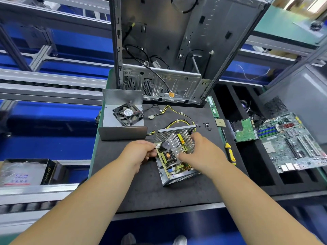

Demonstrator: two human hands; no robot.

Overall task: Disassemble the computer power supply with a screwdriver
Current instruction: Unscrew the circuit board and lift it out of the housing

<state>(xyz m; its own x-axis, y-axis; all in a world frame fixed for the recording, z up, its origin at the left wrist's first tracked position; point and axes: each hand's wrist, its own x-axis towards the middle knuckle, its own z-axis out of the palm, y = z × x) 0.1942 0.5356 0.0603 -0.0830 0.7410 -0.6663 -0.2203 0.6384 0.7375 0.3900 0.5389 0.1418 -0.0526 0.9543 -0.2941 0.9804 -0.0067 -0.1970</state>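
The opened power supply (pixel 178 179) lies on the dark mat, its metal tray holding a yellow-green circuit board (pixel 168 159) with silver heatsinks (pixel 177 140). My left hand (pixel 139 153) grips the tray's left edge. My right hand (pixel 200 152) reaches into the unit, fingers curled around the heatsinks and board. The removed grey cover (pixel 122 133) sits to the upper left with the black fan (pixel 127 114) lying in it. A yellow-and-black screwdriver (pixel 230 152) lies on the mat to the right, untouched. Yellow and black cables (pixel 177 121) run out behind the unit.
An empty computer case (pixel 168 50) stands upright at the back of the mat. Loose black screws (pixel 206 125), a CPU chip (pixel 220 122) and a RAM stick (pixel 213 108) lie to the right. A hard drive (pixel 245 130) and motherboard (pixel 292 142) rest in foam slots. Conveyor rails run on the left.
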